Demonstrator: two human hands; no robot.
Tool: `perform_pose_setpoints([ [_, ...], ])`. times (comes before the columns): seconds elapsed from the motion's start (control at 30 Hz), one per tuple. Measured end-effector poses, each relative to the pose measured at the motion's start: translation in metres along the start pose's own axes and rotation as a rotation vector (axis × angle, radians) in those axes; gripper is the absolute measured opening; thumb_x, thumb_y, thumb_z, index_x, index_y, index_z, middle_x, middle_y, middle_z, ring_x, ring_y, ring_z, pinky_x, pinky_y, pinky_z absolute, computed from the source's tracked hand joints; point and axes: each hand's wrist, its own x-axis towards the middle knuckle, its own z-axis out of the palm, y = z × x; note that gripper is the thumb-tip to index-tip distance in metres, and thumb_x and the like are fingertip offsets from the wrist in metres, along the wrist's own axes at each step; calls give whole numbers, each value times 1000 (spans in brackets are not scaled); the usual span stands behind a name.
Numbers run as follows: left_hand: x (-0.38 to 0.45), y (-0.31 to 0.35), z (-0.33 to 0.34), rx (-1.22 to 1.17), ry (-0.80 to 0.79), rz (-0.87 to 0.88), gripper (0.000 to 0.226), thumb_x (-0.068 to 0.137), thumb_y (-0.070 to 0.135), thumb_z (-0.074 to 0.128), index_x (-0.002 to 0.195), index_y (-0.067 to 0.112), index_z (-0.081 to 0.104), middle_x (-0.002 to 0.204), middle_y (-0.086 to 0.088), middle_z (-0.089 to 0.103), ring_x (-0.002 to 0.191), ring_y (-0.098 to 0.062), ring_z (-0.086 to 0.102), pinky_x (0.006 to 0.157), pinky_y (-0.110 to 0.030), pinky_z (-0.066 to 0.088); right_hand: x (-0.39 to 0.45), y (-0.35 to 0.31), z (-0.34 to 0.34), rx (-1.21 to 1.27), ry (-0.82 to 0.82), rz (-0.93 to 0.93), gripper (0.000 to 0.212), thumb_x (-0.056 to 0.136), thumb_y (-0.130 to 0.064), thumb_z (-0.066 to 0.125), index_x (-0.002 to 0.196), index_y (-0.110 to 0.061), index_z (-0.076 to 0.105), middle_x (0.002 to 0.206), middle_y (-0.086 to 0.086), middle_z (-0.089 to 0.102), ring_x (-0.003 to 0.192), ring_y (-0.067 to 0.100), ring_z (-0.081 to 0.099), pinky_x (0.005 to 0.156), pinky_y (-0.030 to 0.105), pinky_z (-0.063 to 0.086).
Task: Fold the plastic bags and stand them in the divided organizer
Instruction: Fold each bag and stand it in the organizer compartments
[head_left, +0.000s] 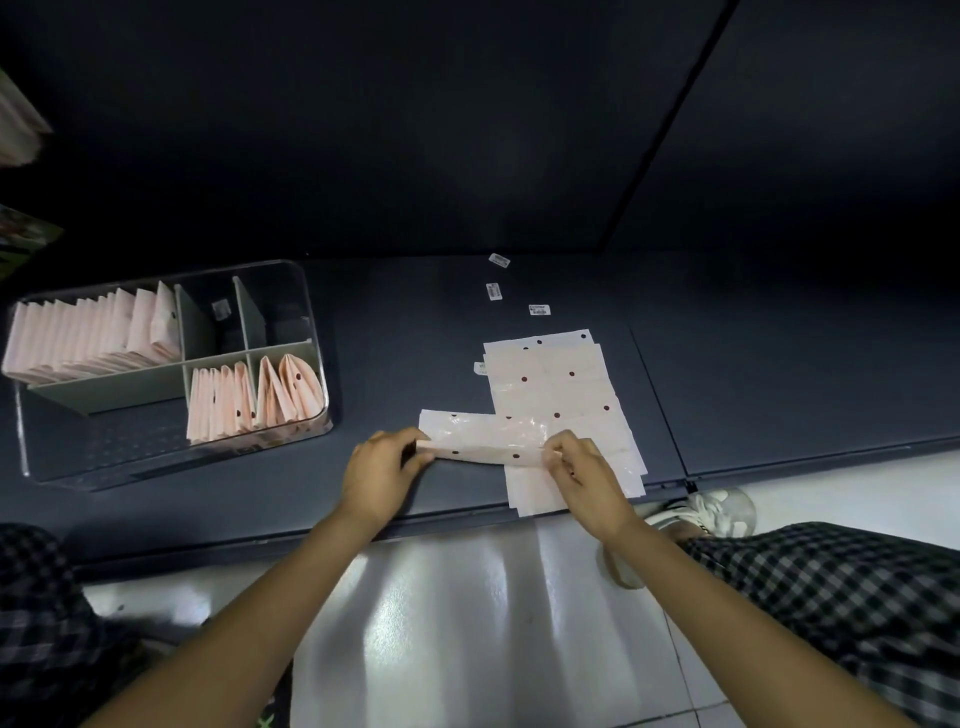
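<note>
Two hands on one bag (483, 449): my left hand (376, 478) pinches its left end, my right hand (582, 473) pinches its right end, fingers curled over the folded edge (the fold lies toward me). The bag overlaps the near edge of the stack (558, 410) of flat bags. Left of the stack sits the organizer (311, 312), folded bags standing in three compartments.

Glossy crinkled plastic bag (488, 441) at six o'clock; clear shiny plastic organizer (311, 332) at nine; matt dark surface (415, 322); checked cloth (831, 587).
</note>
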Motion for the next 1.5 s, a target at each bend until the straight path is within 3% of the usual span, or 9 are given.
perform_pose_setpoints([
  [0.27,17,5,7,-141,13,-220,10,89,20,62,86,11,64,81,-4,69,82,-30,62,65,-30,41,35,-1,3,201,124,313,37,88,-22,65,60,-12,43,55,0,38,55,15,34,50,17,28],
  [0.4,18,15,9,-122,50,-251,23,90,19,61,111,12,53,91,-4,67,94,-29,57,74,-35,43,50,-2,5,83,150,390,45,90,-27,62,53,-9,42,55,4,39,61,20,37,55,28,29],
  [0.53,3,30,18,197,174,194,40,80,14,71,117,4,58,110,-15,62,101,-39,57,84,-46,47,55,-3,5,57,156,464,46,88,-30,64,51,-7,49,54,4,49,68,31,50,57,26,37],
  [0.63,-8,38,37,402,-153,472,65,93,37,52,145,5,29,154,-11,22,143,-30,22,119,-40,8,56,-4,4,75,141,472,42,88,-30,64,76,10,62,69,14,58,74,28,55,65,29,41],
  [0.7,-12,32,48,512,-281,454,77,96,53,32,150,9,-2,156,-7,-13,145,-23,-12,114,-31,-19,57,-4,4,63,140,473,42,88,-31,64,76,10,63,67,12,56,68,21,50,63,27,37],
  [0.9,-8,14,35,657,-362,365,72,91,65,20,146,35,-16,152,-22,-25,141,-33,-25,115,-38,-16,56,-8,3,61,156,500,51,90,-29,62,47,-13,39,48,-4,41,54,17,45,50,24,32],
  [1.1,-8,17,36,656,-371,338,68,91,66,22,145,42,-14,150,-24,-27,139,-34,-28,113,-39,-17,30,-32,25,-157,437,95,29,96,-25,50,119,-9,57,120,11,58,114,28,50,92,35,43],
  [1.23,-9,16,34,610,-395,324,67,94,61,26,150,33,4,150,-23,-28,135,-32,-34,114,-38,-18,17,-35,54,-457,-55,-354,52,101,-33,34,148,-12,25,157,0,17,146,19,11,120,30,0],
  [1.5,-8,11,31,621,-386,352,67,92,64,24,139,45,-20,150,-22,-29,139,-33,-29,112,-37,-18,14,9,42,-548,-104,-144,64,99,-49,18,150,-17,-2,157,-6,-9,145,8,-11,118,30,-8],
])
